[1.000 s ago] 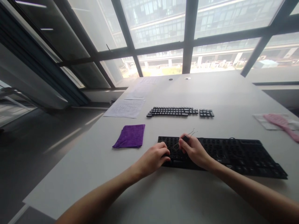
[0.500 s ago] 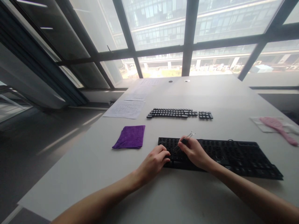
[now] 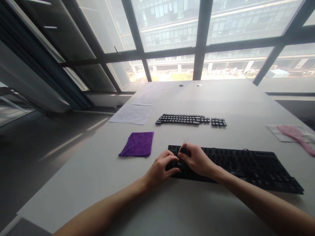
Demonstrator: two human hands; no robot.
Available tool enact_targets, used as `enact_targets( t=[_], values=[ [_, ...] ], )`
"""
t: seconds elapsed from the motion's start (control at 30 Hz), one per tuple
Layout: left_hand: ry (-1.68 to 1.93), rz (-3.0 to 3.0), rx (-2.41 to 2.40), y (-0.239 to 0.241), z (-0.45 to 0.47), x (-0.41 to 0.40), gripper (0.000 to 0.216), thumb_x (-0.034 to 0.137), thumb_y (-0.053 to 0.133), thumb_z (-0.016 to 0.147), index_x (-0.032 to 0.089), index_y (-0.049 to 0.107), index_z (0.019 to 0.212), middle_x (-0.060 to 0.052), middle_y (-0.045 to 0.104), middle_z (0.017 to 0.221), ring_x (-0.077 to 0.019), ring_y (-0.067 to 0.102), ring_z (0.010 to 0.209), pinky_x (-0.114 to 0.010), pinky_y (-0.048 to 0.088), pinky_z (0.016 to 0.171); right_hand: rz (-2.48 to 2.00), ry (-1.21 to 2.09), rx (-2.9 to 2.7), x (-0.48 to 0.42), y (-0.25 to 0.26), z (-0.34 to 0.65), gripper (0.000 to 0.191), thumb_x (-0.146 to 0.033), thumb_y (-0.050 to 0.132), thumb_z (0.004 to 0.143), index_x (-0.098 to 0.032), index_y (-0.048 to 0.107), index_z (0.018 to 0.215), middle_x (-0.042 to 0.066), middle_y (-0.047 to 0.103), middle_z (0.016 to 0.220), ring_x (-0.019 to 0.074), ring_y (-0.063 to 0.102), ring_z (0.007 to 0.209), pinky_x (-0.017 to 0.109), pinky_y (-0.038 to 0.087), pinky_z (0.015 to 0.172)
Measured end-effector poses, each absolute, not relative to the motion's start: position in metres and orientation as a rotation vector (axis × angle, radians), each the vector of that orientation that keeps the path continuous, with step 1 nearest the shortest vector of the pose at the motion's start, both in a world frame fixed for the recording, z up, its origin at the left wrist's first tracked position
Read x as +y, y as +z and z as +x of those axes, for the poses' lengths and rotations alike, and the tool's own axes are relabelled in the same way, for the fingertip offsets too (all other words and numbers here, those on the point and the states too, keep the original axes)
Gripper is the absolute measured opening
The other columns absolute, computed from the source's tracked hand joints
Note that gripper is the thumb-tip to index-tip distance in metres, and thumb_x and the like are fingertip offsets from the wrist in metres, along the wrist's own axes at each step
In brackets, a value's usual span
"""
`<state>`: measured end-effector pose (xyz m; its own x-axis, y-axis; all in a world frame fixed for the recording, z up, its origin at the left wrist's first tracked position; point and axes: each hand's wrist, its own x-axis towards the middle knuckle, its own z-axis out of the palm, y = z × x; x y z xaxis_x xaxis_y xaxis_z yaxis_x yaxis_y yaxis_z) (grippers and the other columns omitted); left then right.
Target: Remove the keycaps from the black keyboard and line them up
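Observation:
A black keyboard (image 3: 241,167) lies on the white table before me, with many of its keycaps off. My left hand (image 3: 162,166) grips its left end, fingers curled on top and thumb at the near edge. In my right hand (image 3: 197,159) is a wire keycap puller (image 3: 183,149), pinched by its dark handle above the keyboard's left part. Two thin wire ends stick up past the fingers; the lower end is partly hidden by them. Beyond the keyboard, loose black keycaps (image 3: 182,119) are laid out in rows, with a smaller block of keycaps (image 3: 219,122) to their right.
A folded purple cloth (image 3: 137,144) lies left of the keyboard. Printed paper sheets (image 3: 131,114) rest along the table's left edge. At the right, a pink brush-like object (image 3: 292,132) lies on a white sheet. Windows stand beyond the table.
My right hand has moved left with the keycap puller, closer to my left hand, and the puller is now more upright. The left thumb has spread a little lower along the keyboard's edge.

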<state>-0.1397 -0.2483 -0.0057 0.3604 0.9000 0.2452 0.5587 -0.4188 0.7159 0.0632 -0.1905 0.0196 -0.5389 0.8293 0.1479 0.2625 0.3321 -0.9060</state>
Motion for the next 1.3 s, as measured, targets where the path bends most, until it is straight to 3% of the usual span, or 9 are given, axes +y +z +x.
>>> enact_targets(
  t=[0.2,0.47,0.77,0.93,1.3],
  values=[
    [0.850,2.096,1.246,-0.007,-0.141,-0.247,0.034,0.036,0.072,0.085,0.019,0.064,0.114,-0.008,0.058,0.104,-0.0201,0.057,0.096,-0.034,0.049,0.087,-0.949,1.170,-2.036,-0.194,0.022,0.060,0.011,-0.022,0.061,0.088,-0.016,0.062,0.080,-0.001,0.062,0.066,0.0136,0.053,0.060,0.025,0.040,0.058],
    [0.839,2.126,1.234,-0.002,-0.138,-0.248,0.021,0.035,0.069,0.088,0.018,0.069,0.100,-0.007,0.061,0.100,-0.0191,0.057,0.095,-0.032,0.047,0.087,-0.759,0.935,-2.253,-0.213,0.012,0.060,0.014,-0.014,0.055,0.091,-0.019,0.057,0.078,0.002,0.060,0.077,0.0151,0.053,0.067,0.027,0.040,0.064],
    [0.793,2.214,1.268,0.004,-0.131,-0.249,0.011,0.030,0.067,0.090,0.020,0.071,0.094,-0.006,0.066,0.097,-0.0207,0.056,0.095,-0.036,0.046,0.090,-0.676,1.126,-2.030,-0.212,0.000,0.068,0.014,-0.020,0.054,0.094,-0.018,0.061,0.082,0.004,0.065,0.080,0.0169,0.060,0.073,0.029,0.048,0.070],
    [0.735,2.210,1.318,0.006,-0.126,-0.252,0.007,0.021,0.063,0.092,0.019,0.065,0.099,-0.005,0.065,0.099,-0.0205,0.055,0.096,-0.034,0.046,0.087,-0.741,1.176,-1.972,-0.210,-0.001,0.069,0.016,-0.024,0.054,0.095,-0.018,0.061,0.082,0.000,0.060,0.069,0.0140,0.056,0.062,0.026,0.045,0.061],
    [0.996,2.429,1.188,0.004,-0.125,-0.255,0.021,0.022,0.058,0.096,0.018,0.054,0.116,-0.008,0.062,0.102,-0.0202,0.056,0.095,-0.034,0.050,0.085,-0.844,1.016,-1.910,-0.214,0.005,0.070,0.015,-0.029,0.049,0.098,-0.018,0.057,0.091,0.003,0.062,0.081,0.0167,0.057,0.072,0.029,0.044,0.068]
  ],
)
